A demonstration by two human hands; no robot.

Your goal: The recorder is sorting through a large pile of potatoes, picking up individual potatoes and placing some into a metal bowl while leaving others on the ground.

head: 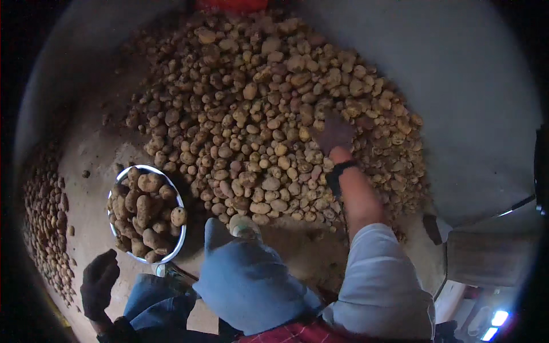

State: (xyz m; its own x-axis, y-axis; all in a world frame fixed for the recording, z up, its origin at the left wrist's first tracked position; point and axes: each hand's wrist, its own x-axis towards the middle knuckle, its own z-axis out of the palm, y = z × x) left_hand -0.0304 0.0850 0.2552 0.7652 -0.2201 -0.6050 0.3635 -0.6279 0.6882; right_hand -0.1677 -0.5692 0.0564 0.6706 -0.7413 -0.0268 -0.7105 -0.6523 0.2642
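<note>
A broad heap of potatoes (257, 128), many with soil on them, covers the floor before me. My right hand (336, 132), in a dark glove, reaches onto the right part of the heap. Its fingers are blurred among the potatoes, so whether it grips one is unclear. To the left stands a round white-rimmed basin (183, 233), heaped with large potatoes (146, 210). My left hand (99, 281), also gloved, is raised at the basin's lower left, apart from its rim. The fingers are half curled, and nothing shows in them.
A second potato pile (49, 223) lies along the far left of the concrete floor (92, 199). My bent knee (253, 278) is between the basin and my right arm. A red object (231, 5) shows at the top edge. A pale wall or sheet (463, 107) borders the heap's right side.
</note>
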